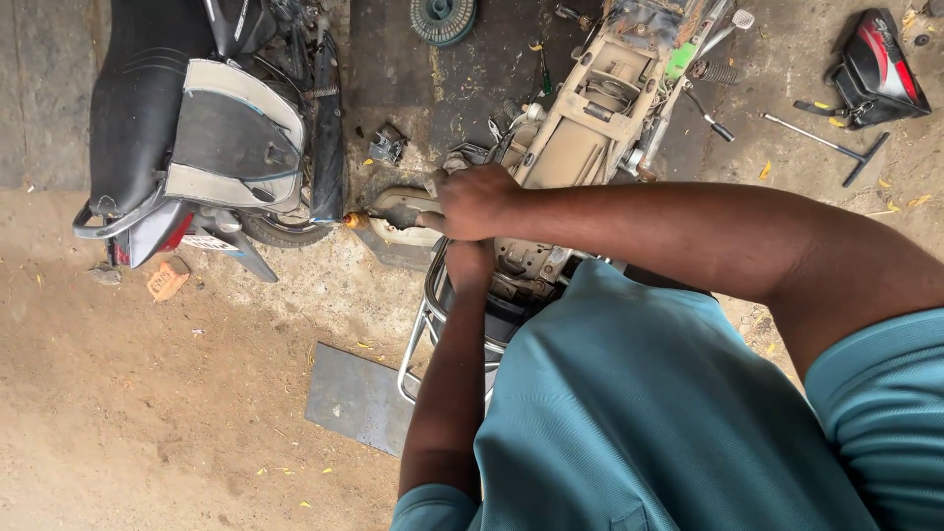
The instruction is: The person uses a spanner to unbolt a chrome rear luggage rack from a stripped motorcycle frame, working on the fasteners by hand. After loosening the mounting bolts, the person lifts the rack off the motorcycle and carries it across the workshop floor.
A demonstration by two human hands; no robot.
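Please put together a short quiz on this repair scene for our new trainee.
1. True or false: both hands rest on the stripped scooter frame.
2. Which lies on the ground at the far right of the view? A) a T-handle wrench B) a hammer C) a tyre pump
3. Fill in: the parked scooter with the black seat stands to the ____ of the stripped frame in the picture.

Key
1. True: the right hand and left hand are together on its near end.
2. A
3. left
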